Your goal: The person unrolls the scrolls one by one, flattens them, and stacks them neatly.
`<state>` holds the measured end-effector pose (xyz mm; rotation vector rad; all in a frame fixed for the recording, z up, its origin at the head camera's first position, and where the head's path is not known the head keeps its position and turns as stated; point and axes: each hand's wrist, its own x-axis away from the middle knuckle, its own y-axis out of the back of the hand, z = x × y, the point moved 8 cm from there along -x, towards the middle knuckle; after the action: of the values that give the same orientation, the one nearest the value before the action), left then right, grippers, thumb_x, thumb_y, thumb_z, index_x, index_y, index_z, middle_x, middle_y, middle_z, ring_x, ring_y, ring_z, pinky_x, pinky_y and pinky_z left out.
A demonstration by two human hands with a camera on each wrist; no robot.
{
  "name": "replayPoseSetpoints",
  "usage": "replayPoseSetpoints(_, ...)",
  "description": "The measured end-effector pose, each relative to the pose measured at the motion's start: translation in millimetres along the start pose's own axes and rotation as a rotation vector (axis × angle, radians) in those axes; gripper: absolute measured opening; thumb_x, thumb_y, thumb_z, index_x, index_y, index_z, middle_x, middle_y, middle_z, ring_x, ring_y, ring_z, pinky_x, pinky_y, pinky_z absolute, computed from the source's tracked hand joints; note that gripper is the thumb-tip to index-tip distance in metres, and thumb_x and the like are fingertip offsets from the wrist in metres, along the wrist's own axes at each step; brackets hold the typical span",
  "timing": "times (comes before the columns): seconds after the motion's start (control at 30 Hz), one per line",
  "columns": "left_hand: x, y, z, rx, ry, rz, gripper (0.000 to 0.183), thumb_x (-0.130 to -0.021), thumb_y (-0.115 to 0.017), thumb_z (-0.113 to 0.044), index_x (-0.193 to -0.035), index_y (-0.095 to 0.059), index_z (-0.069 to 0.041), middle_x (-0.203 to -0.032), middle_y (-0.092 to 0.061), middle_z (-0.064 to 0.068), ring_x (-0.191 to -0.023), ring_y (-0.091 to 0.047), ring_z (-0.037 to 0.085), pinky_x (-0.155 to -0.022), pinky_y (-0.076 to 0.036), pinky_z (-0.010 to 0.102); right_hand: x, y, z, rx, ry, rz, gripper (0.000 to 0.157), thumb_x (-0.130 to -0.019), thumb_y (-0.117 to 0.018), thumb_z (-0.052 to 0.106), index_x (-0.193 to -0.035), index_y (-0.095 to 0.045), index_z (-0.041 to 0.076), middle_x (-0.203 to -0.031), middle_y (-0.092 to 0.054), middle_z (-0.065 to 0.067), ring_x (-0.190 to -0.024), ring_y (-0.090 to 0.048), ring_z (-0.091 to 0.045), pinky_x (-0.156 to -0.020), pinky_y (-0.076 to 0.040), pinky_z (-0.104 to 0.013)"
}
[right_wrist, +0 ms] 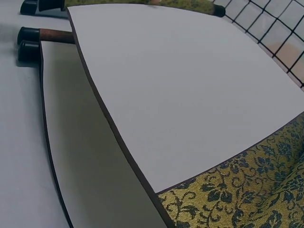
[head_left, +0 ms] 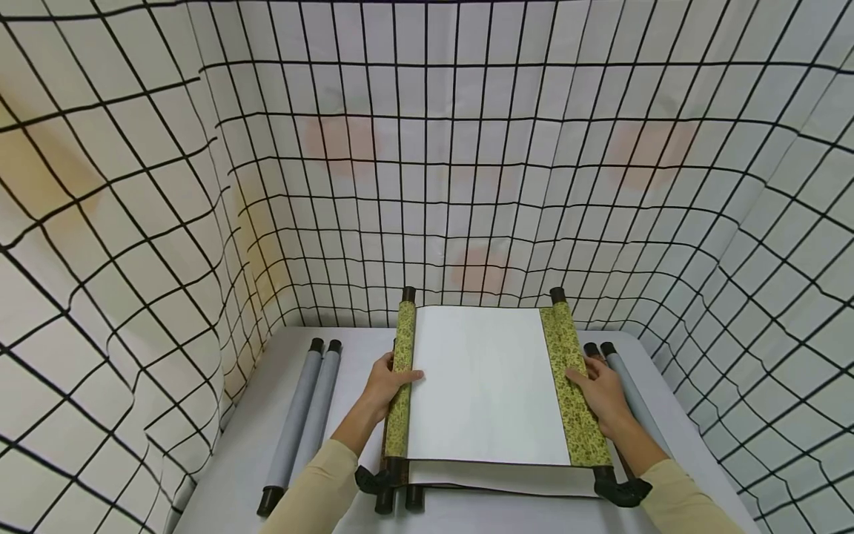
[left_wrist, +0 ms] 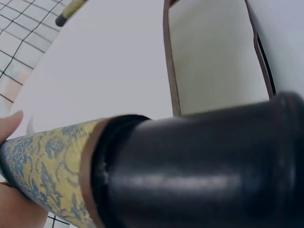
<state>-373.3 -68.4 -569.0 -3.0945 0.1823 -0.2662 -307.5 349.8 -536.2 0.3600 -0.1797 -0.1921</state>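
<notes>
A scroll with a blank white sheet (head_left: 490, 386) is held partly unrolled between both hands, raised above another scroll. Yellow-green floral brocade covers its left roller (head_left: 399, 415) and its right roller (head_left: 567, 341), which have black end knobs. My left hand (head_left: 383, 386) grips the left roller, thumb lying over the brocade; the left wrist view shows a black knob (left_wrist: 190, 166) up close. On the other side, my right hand (head_left: 606, 397) grips the right roller, its thumb on top. The right wrist view shows the brocade (right_wrist: 228, 194) but not that hand's fingers.
Beneath the held scroll lies another pale scroll sheet (head_left: 500, 478), with black roller ends (head_left: 414, 498) at its left. Grey rolled scrolls lie at the left (head_left: 290, 423), and another grey roll (head_left: 637, 389) lies right. Black netting (head_left: 460, 185) stands around the white table (head_left: 230, 475).
</notes>
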Motion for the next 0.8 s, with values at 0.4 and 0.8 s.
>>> replayPoseSetpoints(0.4,-0.7,8.8,1.2,0.085,0.02,-0.044,0.068,-0.093,-0.077,-0.007,-0.15,-0.043,0.007,-0.133,-0.055,0.024,-0.111,-0.061,0.033,-0.084,-0.057,0.039,-1.3,6.0,-1.3,0.031,-0.021,-0.012,0.088,-0.105,-0.06,0.042,-0.163,-0.013,-0.005,-0.164,-0.016,-0.034,-0.148,-0.021,-0.05,-0.113,-0.028,-0.063)
replayPoseSetpoints(0.8,-3.5,14.0,4.3,0.157,0.063,-0.076,0.056,-0.092,-0.067,-0.005,-0.144,-0.047,0.003,-0.123,-0.062,0.022,-0.091,-0.065,0.025,-0.073,-0.056,0.035,-1.3,10.7,-3.7,0.013,-0.026,-0.025,0.088,-0.105,-0.061,0.04,-0.162,-0.013,-0.007,-0.163,-0.019,-0.033,-0.146,-0.027,-0.049,-0.111,-0.033,-0.061)
